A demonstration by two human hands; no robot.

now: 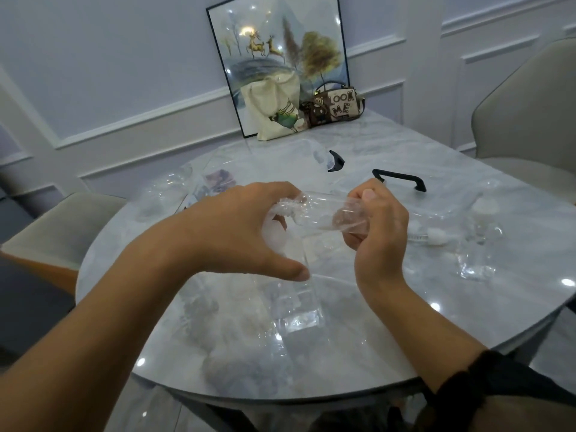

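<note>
Both hands work above the marble table (358,353). My left hand (237,232) curls its fingers over one end of a clear crinkled plastic film (314,213), thumb stretched toward me. My right hand (377,226) pinches the other end of the same film between thumb and fingers. The film is stretched between the two hands. Below them a tall clear plastic container (299,307) stands on the table, partly under my left hand.
Clear plastic pieces (477,266) and a white-tipped small item (436,236) lie at the right. A black handle (400,179) and a black clip (336,162) lie farther back. A framed picture (280,42), tote bag (274,110) and patterned handbag (336,104) stand at the wall. Chairs flank the table.
</note>
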